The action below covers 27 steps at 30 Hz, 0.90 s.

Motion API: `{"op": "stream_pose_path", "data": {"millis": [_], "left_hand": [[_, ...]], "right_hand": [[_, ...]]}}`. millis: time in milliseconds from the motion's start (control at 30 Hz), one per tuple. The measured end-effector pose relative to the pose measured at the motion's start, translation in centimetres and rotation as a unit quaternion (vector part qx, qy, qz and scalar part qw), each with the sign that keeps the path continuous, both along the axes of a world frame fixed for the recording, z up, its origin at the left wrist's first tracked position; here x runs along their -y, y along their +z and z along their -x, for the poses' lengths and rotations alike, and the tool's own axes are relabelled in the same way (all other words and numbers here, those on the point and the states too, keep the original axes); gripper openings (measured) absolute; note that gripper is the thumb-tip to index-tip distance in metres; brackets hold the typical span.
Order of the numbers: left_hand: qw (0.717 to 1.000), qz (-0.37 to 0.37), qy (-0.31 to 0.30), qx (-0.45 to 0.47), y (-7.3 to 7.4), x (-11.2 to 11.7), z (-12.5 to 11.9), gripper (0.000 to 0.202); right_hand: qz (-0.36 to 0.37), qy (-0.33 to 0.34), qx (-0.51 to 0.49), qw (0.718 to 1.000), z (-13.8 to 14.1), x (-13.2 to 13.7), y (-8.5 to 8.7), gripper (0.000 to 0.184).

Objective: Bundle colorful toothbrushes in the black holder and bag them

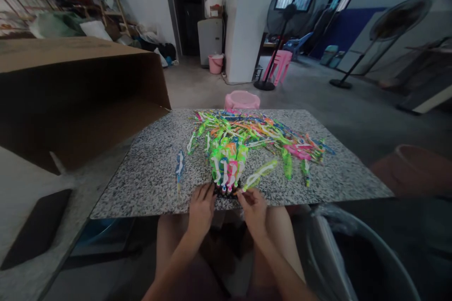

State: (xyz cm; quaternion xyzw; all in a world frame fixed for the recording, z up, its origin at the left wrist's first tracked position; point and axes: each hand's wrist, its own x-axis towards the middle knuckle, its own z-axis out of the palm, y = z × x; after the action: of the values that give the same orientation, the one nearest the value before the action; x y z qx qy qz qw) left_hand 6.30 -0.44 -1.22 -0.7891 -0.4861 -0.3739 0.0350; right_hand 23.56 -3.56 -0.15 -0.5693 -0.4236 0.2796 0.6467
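Observation:
On the speckled table [151,169], a black holder [226,194] stands at the near edge. It carries a bunch of neon plastic sticks [229,164], green, pink, blue and orange with white wavy parts, ends toward me. My left hand [202,202] has its fingers curled against the holder's left side. At the right side, my right hand [254,206] pinches the end of a yellow-green stick with a white strip [260,175], which slants away to the right. The fingertips' exact contact is partly blurred. A blue stick [180,164] lies alone to the left.
A heap of similar coloured sticks [254,127] spreads over the far half of the table. A large open cardboard box [141,70] stands left. A pink stool [242,99] is behind the table; a plastic-lined tub [318,230] sits at lower right.

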Motion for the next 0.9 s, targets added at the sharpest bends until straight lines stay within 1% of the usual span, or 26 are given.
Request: {"op": "stream_pose_path", "data": {"millis": [100,167,233,333,400,467,533,567,633,700,767,833,900], "left_hand": [[1.0,0.009,-0.008,0.01,-0.8,-0.2,-0.5,0.033],[0.999,0.017,-0.018,0.021,-1.0,-0.3,-0.4,0.033],[0.999,0.026,-0.024,0.032,-0.9,-0.1,-0.2,0.033],[0.998,0.045,-0.025,0.036,-0.1,0.3,0.1,0.032],[0.995,0.094,-0.036,0.009,1.2,-0.4,0.4,0.031],[0.981,0.182,-0.044,-0.048,3.3,-2.6,0.9,0.025],[0.964,0.248,-0.006,-0.098,5.7,-6.1,1.3,0.022],[0.959,0.258,0.035,-0.109,6.8,-8.1,1.5,0.023],[0.96,0.239,0.1,-0.105,8.4,-12.1,1.6,0.025],[0.96,0.224,0.136,-0.096,9.0,-15.1,1.6,0.029],[0.96,0.224,0.139,-0.093,8.8,-16.7,1.6,0.03],[0.964,0.221,0.113,-0.09,8.2,-17.0,1.9,0.028],[0.97,0.216,0.072,-0.082,7.9,-16.2,2.6,0.026]], "right_hand": [[0.028,0.002,0.116,0.993,-0.1,-0.2,0.0,0.017],[0.044,-0.007,0.224,0.974,-0.3,-0.2,0.2,0.014],[0.045,-0.029,0.319,0.946,-0.3,-0.2,0.4,0.011],[0.009,-0.057,0.423,0.904,-0.1,-0.4,0.6,0.009],[-0.03,-0.061,0.463,0.884,0.1,-0.7,0.5,0.009],[-0.063,-0.06,0.482,0.872,0.2,-1.0,0.3,0.01],[-0.09,-0.059,0.489,0.865,0.1,-1.3,0.0,0.008],[-0.099,-0.059,0.492,0.863,-0.1,-1.4,-0.1,0.008],[-0.103,-0.069,0.501,0.857,-0.7,-1.7,-0.3,0.009],[-0.093,-0.084,0.508,0.852,-1.6,-2.1,-0.4,0.012],[-0.088,-0.088,0.505,0.854,-2.5,-2.4,-0.6,0.015],[-0.087,-0.074,0.489,0.865,-3.3,-2.7,-0.9,0.014],[-0.083,-0.054,0.459,0.883,-3.9,-2.6,-1.3,0.011]]}}
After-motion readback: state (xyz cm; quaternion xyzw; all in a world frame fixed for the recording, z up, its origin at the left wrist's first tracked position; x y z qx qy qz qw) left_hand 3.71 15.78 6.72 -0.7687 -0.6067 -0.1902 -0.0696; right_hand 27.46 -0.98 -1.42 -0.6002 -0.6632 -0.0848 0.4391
